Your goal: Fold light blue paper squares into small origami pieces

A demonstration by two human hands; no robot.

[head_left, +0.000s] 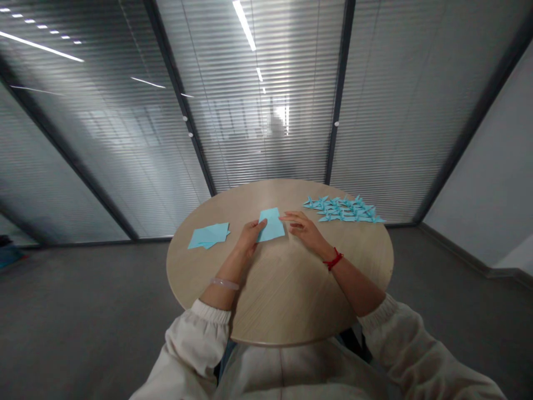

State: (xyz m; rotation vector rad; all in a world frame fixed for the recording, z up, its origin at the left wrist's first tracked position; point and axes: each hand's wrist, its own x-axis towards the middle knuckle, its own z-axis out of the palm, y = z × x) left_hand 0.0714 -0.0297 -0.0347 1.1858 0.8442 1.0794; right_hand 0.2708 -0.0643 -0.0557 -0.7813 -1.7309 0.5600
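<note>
In the head view, a light blue sheet of paper (271,226) is held above the middle of the round table. My left hand (250,233) grips its left edge, with the thumb on top. Beside the sheet's right edge is my right hand (303,226), its fingers spread and stretched toward the paper. The fingertips are at or very near that edge; I cannot tell whether they touch. More blue paper sheets (209,235) lie in a loose pile to the left. At the far right of the table stand several folded blue paper cranes (343,209) in rows.
The round wooden table (287,300) is directly in front of me, its near edge close to my body. Behind it stands a glass wall with blinds (266,150). A white wall (487,166) is on the right, and a dark floor (104,311) surrounds the table.
</note>
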